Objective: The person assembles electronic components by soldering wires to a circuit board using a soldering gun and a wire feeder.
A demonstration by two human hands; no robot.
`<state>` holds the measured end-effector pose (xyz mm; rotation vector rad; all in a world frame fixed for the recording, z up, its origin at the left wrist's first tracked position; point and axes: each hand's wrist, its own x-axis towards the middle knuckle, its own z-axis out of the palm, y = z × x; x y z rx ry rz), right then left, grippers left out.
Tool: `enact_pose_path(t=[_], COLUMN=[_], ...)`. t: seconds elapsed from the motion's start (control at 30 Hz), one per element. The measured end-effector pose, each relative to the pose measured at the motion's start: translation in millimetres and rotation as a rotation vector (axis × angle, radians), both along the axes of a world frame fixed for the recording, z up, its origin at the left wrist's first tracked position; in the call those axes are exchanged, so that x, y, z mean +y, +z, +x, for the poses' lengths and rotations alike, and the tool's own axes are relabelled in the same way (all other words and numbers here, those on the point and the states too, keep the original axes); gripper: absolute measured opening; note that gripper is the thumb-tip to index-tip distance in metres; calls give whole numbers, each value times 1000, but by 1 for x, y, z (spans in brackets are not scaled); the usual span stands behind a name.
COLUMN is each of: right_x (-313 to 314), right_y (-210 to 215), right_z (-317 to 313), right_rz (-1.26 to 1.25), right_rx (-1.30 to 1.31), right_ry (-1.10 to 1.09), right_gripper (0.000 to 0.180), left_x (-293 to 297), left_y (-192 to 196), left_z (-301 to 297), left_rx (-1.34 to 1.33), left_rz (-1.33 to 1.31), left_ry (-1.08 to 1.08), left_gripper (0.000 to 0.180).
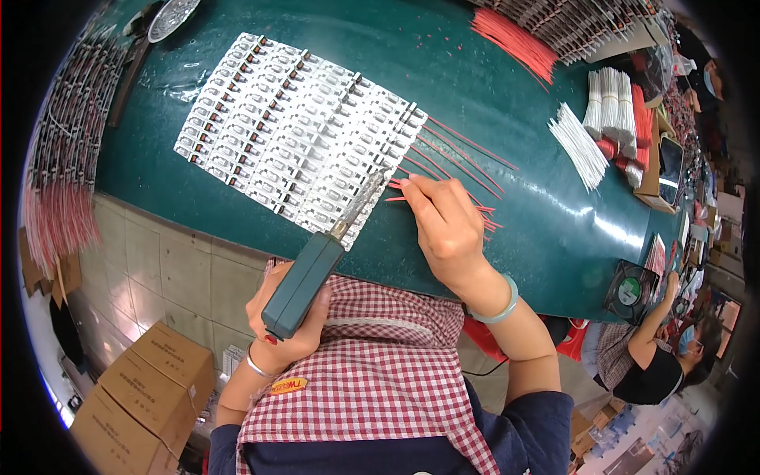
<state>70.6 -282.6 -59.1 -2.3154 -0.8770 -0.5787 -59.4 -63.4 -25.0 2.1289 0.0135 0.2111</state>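
I'm looking straight down over a red-checked apron [372, 372] onto a dark green counter [507, 229] that fills the upper middle of the frame. My left hand [289, 317], low and left of centre, is wrapped tight around the teal handle of a soldering iron [313, 277]; the metal tip runs up and right and sits on the lower right edge of the white component panels [293, 131]. Those panels lie in tidy rows across the upper centre, tilted down to the right.

My right hand [447, 229], just right of centre, is pressed down on the counter, fingers closed and pinching a thin red wire [396, 198] that points left toward the iron's tip. More loose red wires [467, 158] fan out up and right from under that hand. A pale green bangle [499, 305] rings the right wrist, a thin silver one the left.

In the upper right I see a bundle of red wires [514, 39], and below it a bundle of white wires [578, 146] beside stacked white bundles [613, 99]. A small black fan [631, 289] sits at the counter's right edge, where another person [649, 364] in a checked apron is working. Cardboard boxes [146, 388] rest on the floor, lower left.
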Motion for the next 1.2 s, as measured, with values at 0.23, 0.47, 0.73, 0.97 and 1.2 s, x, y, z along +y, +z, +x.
enact_pose_path(t=[0.23,0.47,0.73,0.97,1.2], right_x=[2,2,3,3,4], right_y=[2,1,1,1,1], right_z=[-1,-2,-2,-2,-2], right_rz=[-40,-45,-47,-56,-55], right_rx=[15,33,21,16,-4], right_ry=[-27,-40,-41,-40,-35], right_gripper=[28,28,27,28,28], left_x=[-1,-2,-3,-3,0], left_y=[-3,-1,0,-1,-1], left_z=[-2,-1,3,3,-4], left_rx=[18,33,22,43,3], left_rz=[-20,-31,-8,-4,1], left_ry=[-9,1,-14,3,4], left_gripper=[24,25,21,19,23])
